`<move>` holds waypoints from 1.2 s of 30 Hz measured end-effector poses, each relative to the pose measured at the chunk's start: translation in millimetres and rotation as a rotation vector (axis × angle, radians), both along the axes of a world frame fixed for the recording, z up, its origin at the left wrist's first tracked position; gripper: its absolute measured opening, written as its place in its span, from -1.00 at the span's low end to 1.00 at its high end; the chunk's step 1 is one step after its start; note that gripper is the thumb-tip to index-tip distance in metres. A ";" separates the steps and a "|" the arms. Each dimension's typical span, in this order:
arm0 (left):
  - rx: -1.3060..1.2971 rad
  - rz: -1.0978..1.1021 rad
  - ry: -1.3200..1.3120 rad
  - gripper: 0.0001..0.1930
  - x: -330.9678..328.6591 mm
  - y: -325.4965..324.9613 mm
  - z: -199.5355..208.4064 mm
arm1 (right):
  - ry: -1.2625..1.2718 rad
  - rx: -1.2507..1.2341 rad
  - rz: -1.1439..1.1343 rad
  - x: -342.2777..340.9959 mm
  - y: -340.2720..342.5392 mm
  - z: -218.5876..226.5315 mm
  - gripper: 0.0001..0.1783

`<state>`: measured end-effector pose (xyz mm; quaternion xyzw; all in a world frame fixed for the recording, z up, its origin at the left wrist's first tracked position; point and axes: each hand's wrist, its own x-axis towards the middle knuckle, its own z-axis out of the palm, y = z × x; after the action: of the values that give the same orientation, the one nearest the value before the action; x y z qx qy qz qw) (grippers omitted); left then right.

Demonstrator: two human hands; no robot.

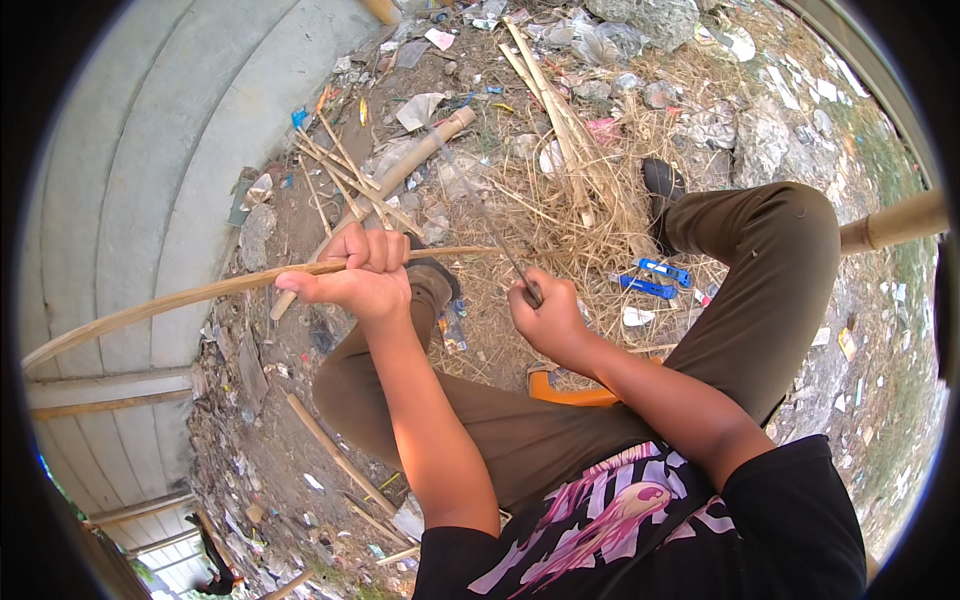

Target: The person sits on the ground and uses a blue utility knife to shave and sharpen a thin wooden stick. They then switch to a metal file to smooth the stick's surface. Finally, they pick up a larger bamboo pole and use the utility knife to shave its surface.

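Observation:
My left hand (365, 275) is closed around a long, thin bamboo strip (180, 292), its thumb lying along the strip. The strip bows from the far left across to the front of my right hand. In my right hand (552, 318), the fingers wrap the dark handle of a knife (510, 250). Its long, narrow blade points up and to the left, blurred toward the tip, and crosses near the strip's right end. Whether blade and strip touch, I cannot tell. Beyond the hands lies a heap of pale bamboo shavings (610, 215).
A thick bamboo pole (425, 150) and several thin split pieces (345, 170) lie ahead on the left. Two blue tools (648, 287) rest on the shavings near my right knee. Part of an orange object (570, 390) shows under my leg. A grey panelled wall (150, 180) stands left.

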<state>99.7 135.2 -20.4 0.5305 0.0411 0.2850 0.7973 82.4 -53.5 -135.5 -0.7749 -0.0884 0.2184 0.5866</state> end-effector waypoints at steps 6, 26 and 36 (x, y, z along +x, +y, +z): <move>0.027 -0.020 0.005 -0.11 -4.8 3.7 4.2 | 0.081 -0.354 0.108 19.5 -2.3 -40.2 -0.65; 0.143 -0.261 0.100 -0.07 -8.1 -24.0 10.1 | 0.871 0.160 0.063 17.0 -25.3 -37.0 -0.71; 0.120 -0.103 -0.010 -0.09 -5.7 -21.7 3.8 | 0.133 -0.245 0.025 -1.1 -23.9 -42.6 -0.67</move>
<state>94.1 113.5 -16.6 0.5772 -0.0072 0.2482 0.7779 81.3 -77.3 -178.2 -0.8233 -0.0319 0.2857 0.4894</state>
